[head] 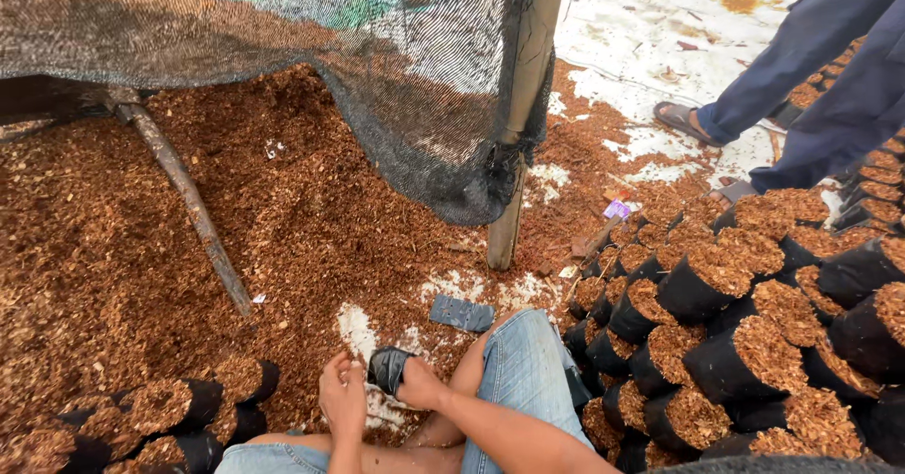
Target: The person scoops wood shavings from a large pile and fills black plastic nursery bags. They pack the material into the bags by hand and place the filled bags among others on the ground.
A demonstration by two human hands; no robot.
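I sit on the ground with my knees in blue jeans point(528, 370) apart. My right hand point(421, 386) is shut on a small empty black plastic nursery bag point(386, 368), held just above the ground in front of me. My left hand point(343, 397) is beside the bag's left edge with fingers loosely curled; I cannot tell if it touches the bag. A heap of reddish-brown shredded husk point(236, 229) spreads right ahead of both hands.
Several filled black bags point(745, 342) stand packed at my right; more lie tipped at lower left point(160, 417). A flat black bag point(462, 314) lies ahead. A wooden post point(514, 154) holds black shade netting point(405, 106). Another person's legs point(811, 69) stand at the upper right.
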